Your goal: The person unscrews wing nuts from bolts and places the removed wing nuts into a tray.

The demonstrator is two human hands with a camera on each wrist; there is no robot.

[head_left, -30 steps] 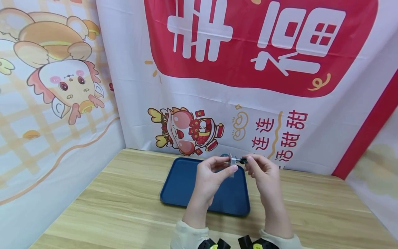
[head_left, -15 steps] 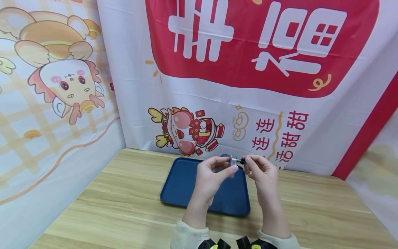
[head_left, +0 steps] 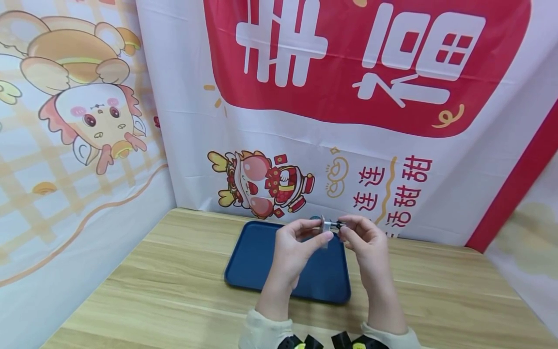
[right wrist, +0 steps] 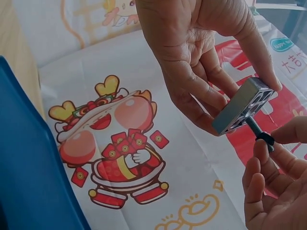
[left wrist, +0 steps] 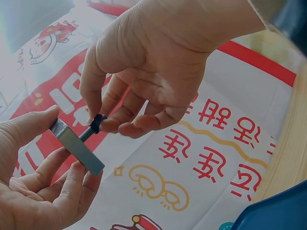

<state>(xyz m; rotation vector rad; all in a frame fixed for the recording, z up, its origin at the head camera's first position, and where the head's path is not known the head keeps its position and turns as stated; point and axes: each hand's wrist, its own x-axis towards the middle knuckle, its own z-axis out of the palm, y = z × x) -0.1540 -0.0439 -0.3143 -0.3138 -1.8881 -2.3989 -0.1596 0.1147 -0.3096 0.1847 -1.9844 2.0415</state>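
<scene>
Over the tray, my left hand [head_left: 301, 242] holds a small silver metal block [left wrist: 79, 146] between thumb and fingers. The block's face is recessed, as the right wrist view shows, and a threaded bolt [right wrist: 254, 125] stands out of it. Toward the bolt's outer end sits a small black nut or knob [left wrist: 98, 123], its exact kind unclear. My right hand [head_left: 366, 240] pinches this black piece with thumb and fingertips, its other fingers loosely curled. Both hands are raised close together, the bolt pointing toward the right hand. Fingers cover part of the block in the head view.
A blue tray [head_left: 250, 261] lies on the wooden table [head_left: 152, 281] beneath the hands. Behind it hangs a white and red printed cloth [head_left: 279, 131], with another patterned cloth [head_left: 78, 194] along the left side.
My right hand has shifted slightly left, and its thumb has slid lower against the fingers at the black piece. The left hand and the metal block stay nearly still.
</scene>
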